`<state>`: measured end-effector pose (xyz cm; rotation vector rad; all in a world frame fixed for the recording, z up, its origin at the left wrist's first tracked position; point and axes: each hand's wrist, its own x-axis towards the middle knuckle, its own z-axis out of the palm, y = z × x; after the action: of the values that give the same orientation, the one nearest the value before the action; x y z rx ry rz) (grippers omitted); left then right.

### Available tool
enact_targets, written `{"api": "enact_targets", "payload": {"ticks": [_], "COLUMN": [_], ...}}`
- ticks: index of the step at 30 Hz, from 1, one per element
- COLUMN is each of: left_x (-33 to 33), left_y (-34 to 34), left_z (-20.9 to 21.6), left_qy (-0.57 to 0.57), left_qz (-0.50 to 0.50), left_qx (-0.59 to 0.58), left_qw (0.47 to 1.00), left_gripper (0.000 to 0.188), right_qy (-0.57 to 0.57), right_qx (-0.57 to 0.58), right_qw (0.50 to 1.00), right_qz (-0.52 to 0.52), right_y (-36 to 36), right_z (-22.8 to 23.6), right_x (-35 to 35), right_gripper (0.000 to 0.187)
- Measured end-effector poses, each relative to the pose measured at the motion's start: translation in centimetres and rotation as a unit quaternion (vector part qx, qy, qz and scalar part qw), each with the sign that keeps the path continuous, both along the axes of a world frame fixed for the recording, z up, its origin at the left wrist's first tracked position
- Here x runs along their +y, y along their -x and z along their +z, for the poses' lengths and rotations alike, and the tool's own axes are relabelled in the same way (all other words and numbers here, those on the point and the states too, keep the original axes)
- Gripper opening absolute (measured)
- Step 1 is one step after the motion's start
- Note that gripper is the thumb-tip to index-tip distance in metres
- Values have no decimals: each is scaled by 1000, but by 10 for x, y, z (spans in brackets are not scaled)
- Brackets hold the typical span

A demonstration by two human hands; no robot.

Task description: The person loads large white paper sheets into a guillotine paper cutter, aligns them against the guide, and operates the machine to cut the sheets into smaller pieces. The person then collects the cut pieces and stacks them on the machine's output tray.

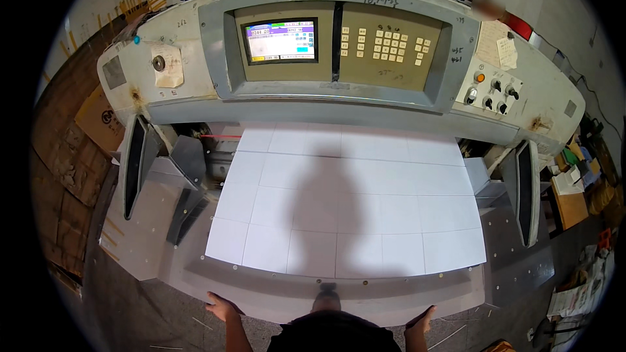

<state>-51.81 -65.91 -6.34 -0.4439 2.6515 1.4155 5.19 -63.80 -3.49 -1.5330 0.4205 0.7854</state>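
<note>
1. The left hand rests on the front lip of the grey metal desk, fingers curled over the edge; it holds nothing else.
2. The right hand grips the same front edge, well apart from the left, fingers hooked onto the lip.
3. Just beyond both hands lies a broad, flat stack of white paper sheets, smooth and matte, marked with a faint grid of lines; a shadow falls across its middle.
4. To either side of the stack stand dark, slanted side guards.
5. Farthest off, the worn grey control housing spans the machine, holding a small lit screen and a beige keypad, with round knobs beyond the right hand.
</note>
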Motion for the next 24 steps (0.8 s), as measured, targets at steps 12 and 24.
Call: {"api": "enact_targets", "payload": {"ticks": [12, 24], "left_x": [4, 1], "left_y": [2, 3], "left_z": [-7, -5], "left_qy": [-5, 45], "left_qz": [-16, -27], "left_qx": [8, 14], "left_qw": [1000, 999], "left_gripper": [90, 93], "right_qy": [-184, 18], "right_qx": [1, -21], "right_qw": [974, 998], "right_qz": [135, 58], "right_y": [0, 2], "right_z": [-18, -14], "right_x": [-7, -4], "right_gripper": [79, 95]}}
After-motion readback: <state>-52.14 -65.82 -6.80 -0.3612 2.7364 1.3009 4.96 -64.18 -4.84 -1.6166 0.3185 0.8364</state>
